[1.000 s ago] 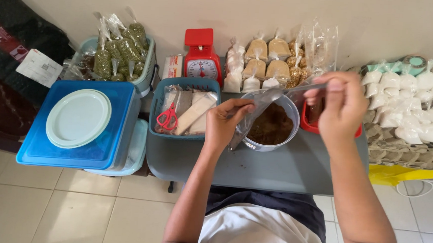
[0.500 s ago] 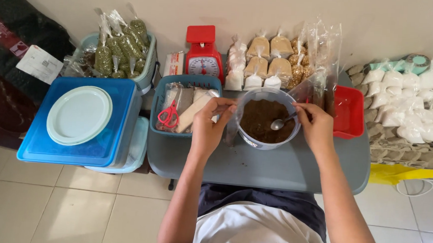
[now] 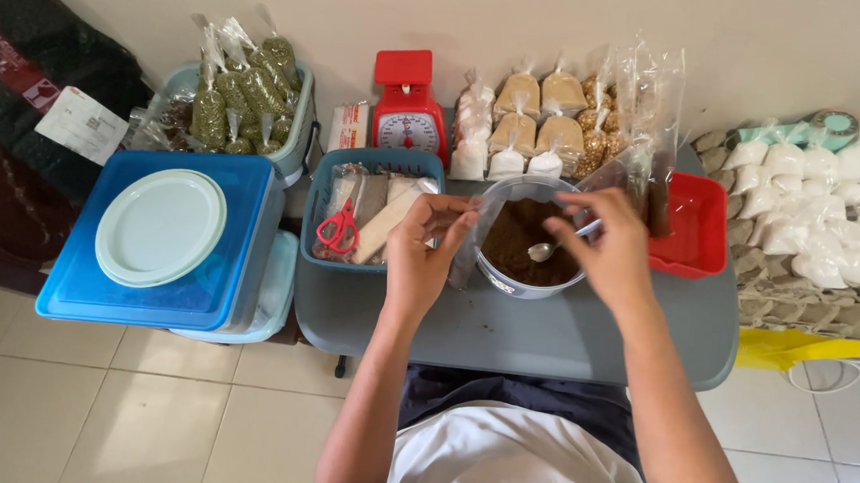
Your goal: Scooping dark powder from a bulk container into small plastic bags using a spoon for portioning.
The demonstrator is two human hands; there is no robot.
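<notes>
Here, in the head view, the left hand [image 3: 425, 246] pinched the edge of a clear bag [image 3: 472, 236] at the middle of the frame, beside the bowl [image 3: 522, 239] of brown powder. The right hand [image 3: 609, 247] curled over the bowl's right side and held a spoon [image 3: 554, 247] above the powder. The bowl sat on the grey table [image 3: 544, 333]. Red scissors [image 3: 338, 228] lay in a blue basket [image 3: 375, 164] to the left. A red scale [image 3: 410, 106] stood above.

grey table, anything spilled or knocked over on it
Nothing stands out. The grey table shows no spill; the round bowl of brown powder sits upright with a spoon inside, between the left hand and right hand.
</notes>
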